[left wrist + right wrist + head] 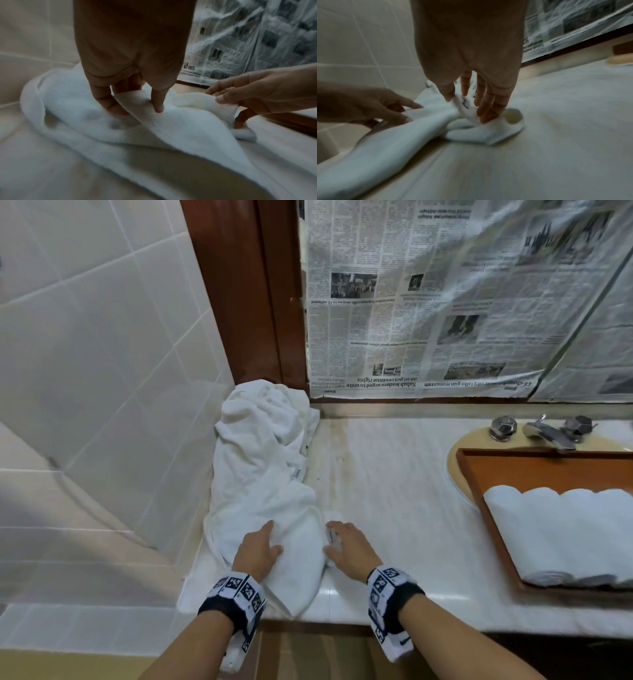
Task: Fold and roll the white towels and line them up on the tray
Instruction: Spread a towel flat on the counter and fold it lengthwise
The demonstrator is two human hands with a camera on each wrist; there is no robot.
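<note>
Loose white towel (270,501) heaped at the left end of the marble table (394,491), right against the tiled wall (102,354). Left hand (257,553) pinching a fold near its front end, right hand (347,546) with its grip closed on the towel's edge just beside it. Further right, brown tray (493,470) over the sink, rolled white towels (561,532) lined up in it. Chrome faucet (544,433) behind the tray, newspaper (445,296) covering the mirror.
</note>
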